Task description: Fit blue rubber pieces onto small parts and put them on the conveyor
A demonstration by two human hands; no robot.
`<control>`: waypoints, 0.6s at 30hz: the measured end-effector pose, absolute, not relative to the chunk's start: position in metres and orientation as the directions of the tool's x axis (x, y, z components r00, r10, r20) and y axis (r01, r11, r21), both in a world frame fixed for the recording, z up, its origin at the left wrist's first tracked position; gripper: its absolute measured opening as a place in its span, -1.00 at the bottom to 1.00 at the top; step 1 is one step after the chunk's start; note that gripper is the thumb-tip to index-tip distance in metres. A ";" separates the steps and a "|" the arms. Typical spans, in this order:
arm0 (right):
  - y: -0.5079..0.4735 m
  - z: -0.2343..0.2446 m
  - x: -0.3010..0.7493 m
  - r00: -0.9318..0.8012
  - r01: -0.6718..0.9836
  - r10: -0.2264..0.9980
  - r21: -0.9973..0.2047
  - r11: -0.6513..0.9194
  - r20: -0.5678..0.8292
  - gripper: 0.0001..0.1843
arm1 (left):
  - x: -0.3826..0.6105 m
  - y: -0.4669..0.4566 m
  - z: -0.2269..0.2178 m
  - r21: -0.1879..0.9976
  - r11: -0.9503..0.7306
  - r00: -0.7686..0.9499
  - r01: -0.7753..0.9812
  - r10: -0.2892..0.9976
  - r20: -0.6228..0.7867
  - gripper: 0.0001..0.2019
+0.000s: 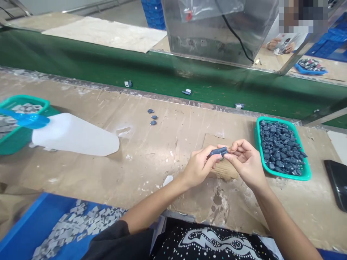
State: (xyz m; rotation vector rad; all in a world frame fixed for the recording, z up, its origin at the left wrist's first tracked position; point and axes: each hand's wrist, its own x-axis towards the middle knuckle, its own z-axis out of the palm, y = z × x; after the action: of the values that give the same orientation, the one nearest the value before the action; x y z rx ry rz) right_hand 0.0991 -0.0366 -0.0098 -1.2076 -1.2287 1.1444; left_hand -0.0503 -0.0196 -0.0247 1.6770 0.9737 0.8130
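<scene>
Over a piece of cardboard [223,169] on the bench, my left hand [197,165] pinches a small dark blue plastic part [217,151] between thumb and fingers. My right hand [247,164] is closed at the part's right end, thumb and curled fingertips against it; whether they also hold something smaller is hidden. Right of my hands stands a green basket [309,173] full of similar dark blue parts [282,148]. Several loose dark parts [153,117] lie farther back on the bench.
At left lie a white bottle with a blue top [76,133] and a green basket [16,144] of pale pieces. A blue bin [24,225] of grey-white pieces sits below. Behind runs a green conveyor belt [159,77] carrying small parts. A black phone-like object [336,184] lies right; another person's hands [280,46] work beyond.
</scene>
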 end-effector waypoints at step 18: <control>-0.019 -0.014 0.251 -0.001 0.908 0.926 -0.388 0.158 0.376 -0.69 | 0.026 0.219 -0.030 0.461 -0.327 0.305 0.825 0.944 0.124 -0.64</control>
State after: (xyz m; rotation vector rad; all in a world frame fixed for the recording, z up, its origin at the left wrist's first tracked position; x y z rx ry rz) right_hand 0.2505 -0.0187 -0.0139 -1.7377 -1.8953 0.0440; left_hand 0.0262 0.2191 -0.0301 2.2664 1.5969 0.5416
